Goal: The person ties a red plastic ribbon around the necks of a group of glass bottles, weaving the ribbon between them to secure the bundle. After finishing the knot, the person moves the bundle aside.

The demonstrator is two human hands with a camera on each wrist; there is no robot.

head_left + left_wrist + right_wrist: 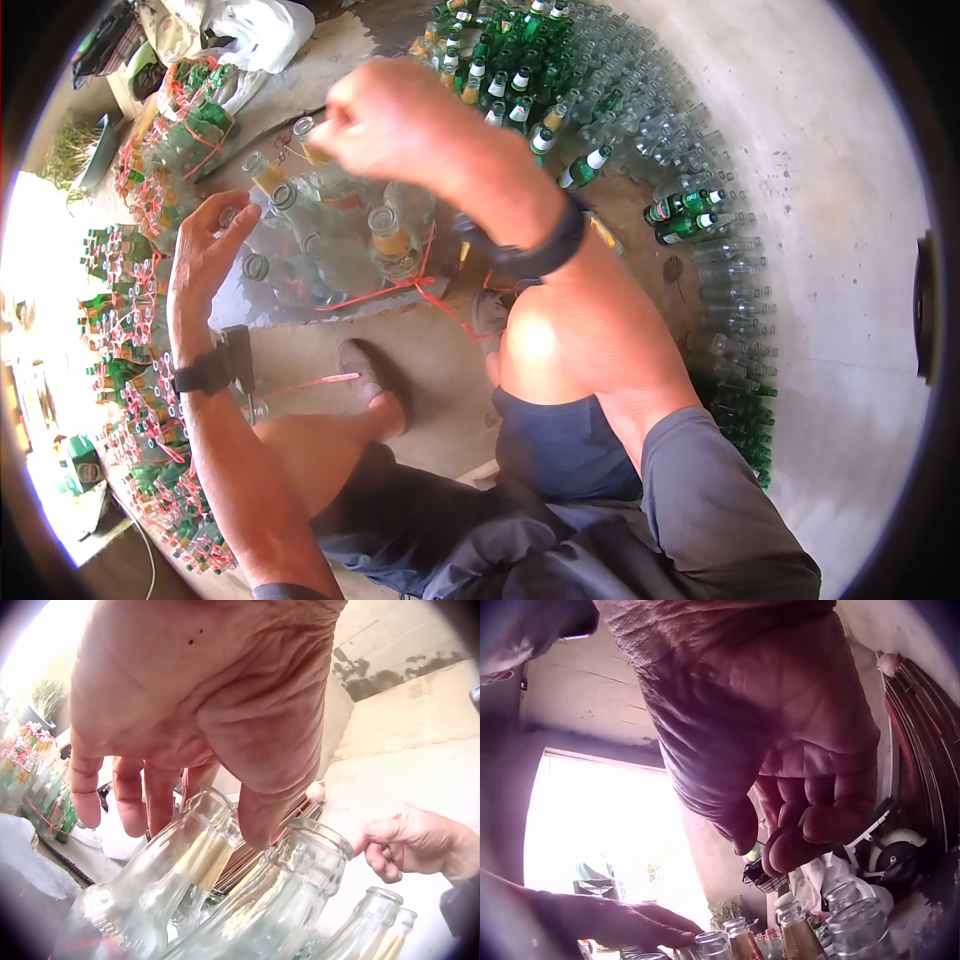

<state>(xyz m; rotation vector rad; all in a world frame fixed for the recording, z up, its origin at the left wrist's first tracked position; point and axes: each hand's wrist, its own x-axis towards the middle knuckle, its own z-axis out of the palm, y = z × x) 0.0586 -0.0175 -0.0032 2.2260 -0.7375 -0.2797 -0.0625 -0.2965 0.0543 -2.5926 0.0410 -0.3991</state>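
Clear glass bottles (pixel 312 245) stand clustered on a flat sheet, some with gold neck labels, and red twine (pixel 372 297) lies at their near side. My left hand (pixel 208 240) is at the cluster's left side, its fingers hanging fairly straight. In the left wrist view the left hand (pixel 202 712) has thumb and fingers beside the neck of a clear bottle (pixel 214 814); contact is unclear. Above the far bottles is my right hand (pixel 400 120), fingers curled. In the right wrist view the right hand (pixel 780 735) shows nothing held, with bottle necks (pixel 795 930) below it.
Many green bottles (pixel 520 110) and clear bottles (pixel 735 250) line the right side by the wall. Bundles of bottles tied with red twine (pixel 130 340) stand on the left. White bags (pixel 265 35) lie at the back left. Both feet (pixel 362 375) are near the bottles.
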